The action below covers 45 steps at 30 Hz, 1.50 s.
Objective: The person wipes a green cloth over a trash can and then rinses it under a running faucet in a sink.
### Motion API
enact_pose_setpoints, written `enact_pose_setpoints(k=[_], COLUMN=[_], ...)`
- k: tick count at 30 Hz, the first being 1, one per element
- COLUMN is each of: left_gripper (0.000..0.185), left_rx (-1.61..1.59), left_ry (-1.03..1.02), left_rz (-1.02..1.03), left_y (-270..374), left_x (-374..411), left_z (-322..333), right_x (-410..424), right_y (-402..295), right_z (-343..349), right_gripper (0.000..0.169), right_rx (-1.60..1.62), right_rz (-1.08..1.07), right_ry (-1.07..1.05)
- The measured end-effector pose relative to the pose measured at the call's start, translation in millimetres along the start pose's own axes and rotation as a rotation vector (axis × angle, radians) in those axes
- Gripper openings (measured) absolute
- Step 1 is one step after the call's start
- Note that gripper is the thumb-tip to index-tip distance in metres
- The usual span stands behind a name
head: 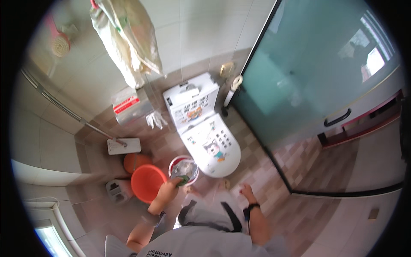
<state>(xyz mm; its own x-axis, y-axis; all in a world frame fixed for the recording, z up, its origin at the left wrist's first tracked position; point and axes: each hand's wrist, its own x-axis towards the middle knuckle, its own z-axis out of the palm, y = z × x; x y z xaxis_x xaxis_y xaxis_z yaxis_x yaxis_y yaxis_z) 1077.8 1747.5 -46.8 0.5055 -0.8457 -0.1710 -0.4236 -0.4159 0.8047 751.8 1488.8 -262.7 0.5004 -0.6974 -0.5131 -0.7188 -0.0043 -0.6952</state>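
Observation:
My left hand (168, 190) reaches forward and grips a small dark green item (183, 180), whose exact kind I cannot make out. It is over the near edge of a round white-and-red waste bin (171, 163). Inside that bin sits a grey plastic liner (193, 173) with pale crumpled waste. My right hand (247, 191) hangs beside my right leg, its fingers curled; whether anything small is in them I cannot tell. Ahead of me stands a white toilet with its lid (210, 147) down, covered in cartoon cat stickers and writing.
An orange bucket (147, 183) stands left of the bin, near a flat mop head (124, 146). White gloves (156, 120) hang near a tissue box (126, 104). A stuffed plastic bag (128, 35) hangs above. A toilet brush (232, 90) and a frosted glass door (305, 64) are to the right.

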Motion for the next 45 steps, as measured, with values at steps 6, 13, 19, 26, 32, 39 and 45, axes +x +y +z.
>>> enact_pose_setpoints(k=[6,13,19,26,32,39,45], left_gripper=[0.036,0.03,0.025,0.034,0.031,0.026,0.032], left_rx=[0.166,0.246,0.165,0.107,0.111,0.164,0.113], left_ry=[-0.313,-0.299,-0.421,-0.527,-0.586,-0.749,-0.823], left_rz=[0.106,0.187,0.316,0.399,0.412,0.598,0.695], left_y=[53,109,211,367,426,505,613], left_x=[60,94,149,178,243,328,380], left_z=[90,192,320,415,487,585,646], right_x=[-85,-102,-105,-115,-84,-92,-83], right_y=[284,297,362,320,363,410,405], right_z=[-13,-35,-144,-285,-345,-373,-405], right_gripper=[0.027,0.043,0.033,0.019,0.018,0.02,0.015], right_rx=[0.321,0.84,-0.319,0.927,1.012,1.063,1.316], right_rz=[0.424,0.564,-0.036,0.427,0.461,0.84,0.883], right_ry=[0.041,0.24,0.257,0.639,0.599,0.689,0.783])
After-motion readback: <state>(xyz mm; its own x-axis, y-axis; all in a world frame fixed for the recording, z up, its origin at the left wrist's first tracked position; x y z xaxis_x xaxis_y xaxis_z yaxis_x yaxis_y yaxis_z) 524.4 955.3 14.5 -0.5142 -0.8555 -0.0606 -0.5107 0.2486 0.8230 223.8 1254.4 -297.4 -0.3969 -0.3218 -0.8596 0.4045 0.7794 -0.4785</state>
